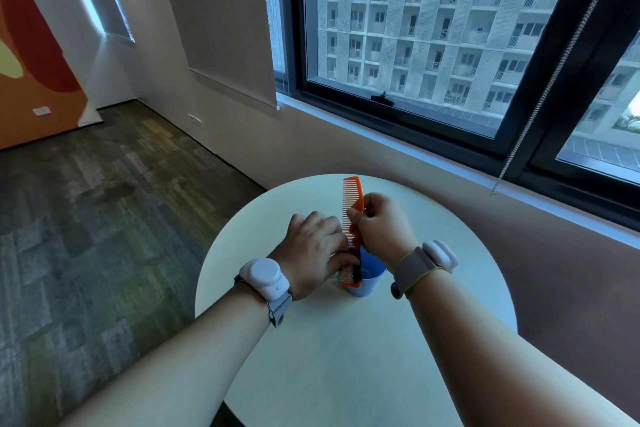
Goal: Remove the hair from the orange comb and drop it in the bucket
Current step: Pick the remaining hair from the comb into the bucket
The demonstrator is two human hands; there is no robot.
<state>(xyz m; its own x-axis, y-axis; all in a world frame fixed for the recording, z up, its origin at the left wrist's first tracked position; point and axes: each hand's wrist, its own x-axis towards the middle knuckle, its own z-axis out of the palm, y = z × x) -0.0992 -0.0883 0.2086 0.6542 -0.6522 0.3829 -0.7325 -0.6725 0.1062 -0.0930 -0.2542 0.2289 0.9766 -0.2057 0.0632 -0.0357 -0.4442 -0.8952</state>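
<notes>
An orange comb stands nearly upright above the round table, teeth facing left. My right hand grips its spine near the middle. My left hand is at the comb's lower teeth, its fingers pinching the dark hair caught near the bottom end. A small blue bucket sits on the table just behind and below the comb's lower end, partly hidden by the comb and my hands.
The round pale table stands beside a wall with a large window. Both wrists wear grey bands with white devices. Carpeted floor stretches to the left. A blind chain hangs at the right.
</notes>
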